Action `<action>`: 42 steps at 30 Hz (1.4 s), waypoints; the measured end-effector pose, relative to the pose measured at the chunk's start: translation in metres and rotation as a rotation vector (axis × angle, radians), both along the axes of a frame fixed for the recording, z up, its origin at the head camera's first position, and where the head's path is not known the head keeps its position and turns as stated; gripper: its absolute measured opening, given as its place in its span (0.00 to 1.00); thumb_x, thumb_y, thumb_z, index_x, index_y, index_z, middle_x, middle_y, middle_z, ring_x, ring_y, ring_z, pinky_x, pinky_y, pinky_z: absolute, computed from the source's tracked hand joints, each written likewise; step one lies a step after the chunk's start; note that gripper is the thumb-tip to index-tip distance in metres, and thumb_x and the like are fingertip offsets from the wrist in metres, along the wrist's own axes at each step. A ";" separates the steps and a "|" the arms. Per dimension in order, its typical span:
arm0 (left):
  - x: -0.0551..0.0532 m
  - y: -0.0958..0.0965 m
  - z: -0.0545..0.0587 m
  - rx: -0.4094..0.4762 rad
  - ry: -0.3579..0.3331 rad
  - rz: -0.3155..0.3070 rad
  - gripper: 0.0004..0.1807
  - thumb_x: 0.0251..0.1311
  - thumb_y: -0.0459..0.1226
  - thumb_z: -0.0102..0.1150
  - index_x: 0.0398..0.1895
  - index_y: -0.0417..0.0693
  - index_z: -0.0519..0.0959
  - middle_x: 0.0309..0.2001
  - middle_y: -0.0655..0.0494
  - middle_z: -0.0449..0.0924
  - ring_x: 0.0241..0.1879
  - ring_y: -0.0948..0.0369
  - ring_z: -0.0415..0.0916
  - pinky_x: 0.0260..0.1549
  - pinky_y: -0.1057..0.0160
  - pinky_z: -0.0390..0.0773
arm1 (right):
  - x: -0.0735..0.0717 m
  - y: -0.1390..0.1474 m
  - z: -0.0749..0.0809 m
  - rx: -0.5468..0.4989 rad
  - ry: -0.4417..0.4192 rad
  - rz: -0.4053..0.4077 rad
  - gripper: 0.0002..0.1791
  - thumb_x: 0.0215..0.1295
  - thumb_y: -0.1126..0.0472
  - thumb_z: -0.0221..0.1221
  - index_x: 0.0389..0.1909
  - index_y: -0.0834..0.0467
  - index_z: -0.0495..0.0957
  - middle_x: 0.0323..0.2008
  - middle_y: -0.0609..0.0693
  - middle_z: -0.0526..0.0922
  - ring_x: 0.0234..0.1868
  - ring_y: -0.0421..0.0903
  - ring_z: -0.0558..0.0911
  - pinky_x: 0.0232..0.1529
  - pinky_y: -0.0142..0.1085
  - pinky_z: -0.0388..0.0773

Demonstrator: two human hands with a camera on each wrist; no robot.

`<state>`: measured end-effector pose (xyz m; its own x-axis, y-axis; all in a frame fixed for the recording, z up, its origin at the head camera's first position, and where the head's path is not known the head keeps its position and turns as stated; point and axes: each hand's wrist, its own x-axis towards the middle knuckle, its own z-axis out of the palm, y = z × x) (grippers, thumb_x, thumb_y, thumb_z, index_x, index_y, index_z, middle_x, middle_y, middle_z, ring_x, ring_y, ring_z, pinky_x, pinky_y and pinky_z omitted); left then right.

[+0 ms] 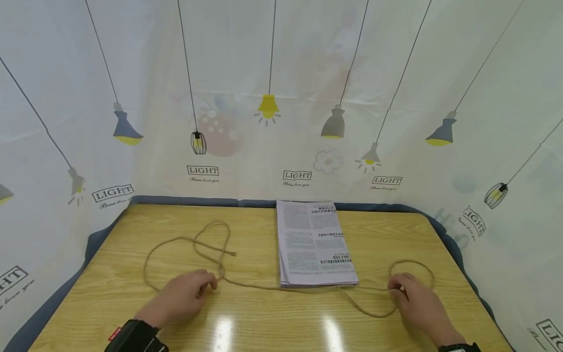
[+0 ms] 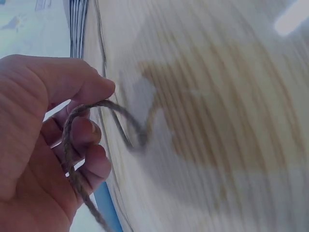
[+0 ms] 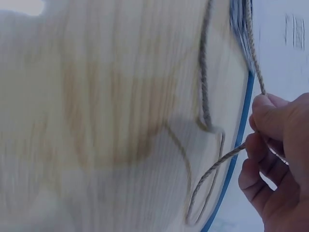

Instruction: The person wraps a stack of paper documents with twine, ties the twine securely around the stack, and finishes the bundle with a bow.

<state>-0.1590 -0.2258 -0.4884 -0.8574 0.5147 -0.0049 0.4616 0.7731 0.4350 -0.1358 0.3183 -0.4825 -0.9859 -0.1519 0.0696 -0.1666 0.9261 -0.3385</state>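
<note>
Left of the papers (image 1: 314, 244), the rope (image 1: 264, 287) is pinched by the left hand (image 1: 184, 293); right of them, by the right hand (image 1: 418, 303), presumably so the span along their near edge is controlled.

The right fingers (image 3: 268, 117) hide the stretch of rope (image 3: 203, 72) within their grip. The head view's bottom edge cuts off the left wristband (image 1: 134, 337) and the table's (image 1: 272, 330) near side — the newspaper's (image 1: 301, 244) finer print is too small to read.
</note>
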 end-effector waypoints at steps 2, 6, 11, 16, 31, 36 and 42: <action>0.000 -0.008 0.002 -0.015 -0.001 0.042 0.16 0.54 0.27 0.59 0.41 0.57 0.80 0.29 0.67 0.70 0.27 0.70 0.63 0.27 0.69 0.66 | 0.001 0.011 0.001 -0.011 0.012 -0.014 0.03 0.64 0.63 0.63 0.36 0.53 0.78 0.36 0.44 0.78 0.29 0.31 0.72 0.28 0.30 0.69; 0.000 -0.025 0.005 -0.039 -0.012 0.158 0.17 0.52 0.26 0.59 0.40 0.57 0.80 0.29 0.66 0.70 0.26 0.69 0.62 0.26 0.68 0.63 | 0.003 0.027 0.001 -0.012 -0.019 -0.046 0.05 0.62 0.64 0.63 0.37 0.53 0.78 0.37 0.46 0.79 0.30 0.33 0.73 0.28 0.31 0.70; -0.003 -0.040 0.004 -0.062 -0.025 0.223 0.16 0.49 0.26 0.62 0.38 0.56 0.79 0.26 0.64 0.68 0.25 0.67 0.61 0.26 0.67 0.63 | 0.000 0.033 -0.003 0.013 -0.057 -0.055 0.05 0.60 0.65 0.64 0.35 0.53 0.79 0.35 0.46 0.79 0.31 0.37 0.76 0.29 0.32 0.72; -0.004 -0.038 0.002 -0.061 0.067 0.169 0.11 0.52 0.34 0.67 0.37 0.56 0.80 0.27 0.66 0.70 0.27 0.69 0.64 0.30 0.65 0.67 | -0.003 0.022 -0.005 0.016 -0.012 -0.052 0.09 0.60 0.70 0.60 0.38 0.54 0.80 0.40 0.51 0.79 0.32 0.41 0.77 0.27 0.33 0.71; -0.023 0.046 -0.005 -0.119 0.237 0.113 0.10 0.54 0.45 0.69 0.37 0.55 0.80 0.34 0.62 0.80 0.34 0.63 0.76 0.37 0.55 0.74 | -0.024 -0.156 0.015 -0.048 0.158 0.256 0.06 0.60 0.62 0.66 0.38 0.50 0.84 0.35 0.40 0.82 0.34 0.37 0.80 0.33 0.32 0.76; -0.027 0.059 -0.005 -0.120 0.225 0.103 0.10 0.55 0.39 0.68 0.24 0.58 0.74 0.22 0.68 0.68 0.23 0.68 0.62 0.28 0.65 0.65 | -0.024 -0.206 0.004 -0.023 0.089 0.474 0.09 0.63 0.58 0.64 0.44 0.50 0.84 0.39 0.42 0.84 0.38 0.37 0.83 0.37 0.31 0.79; -0.028 0.066 0.005 0.018 0.144 0.129 0.06 0.61 0.40 0.63 0.28 0.59 0.77 0.25 0.71 0.72 0.25 0.73 0.66 0.27 0.69 0.68 | -0.017 -0.236 -0.009 0.035 0.013 0.488 0.16 0.63 0.51 0.63 0.50 0.52 0.81 0.37 0.41 0.81 0.33 0.34 0.78 0.32 0.29 0.74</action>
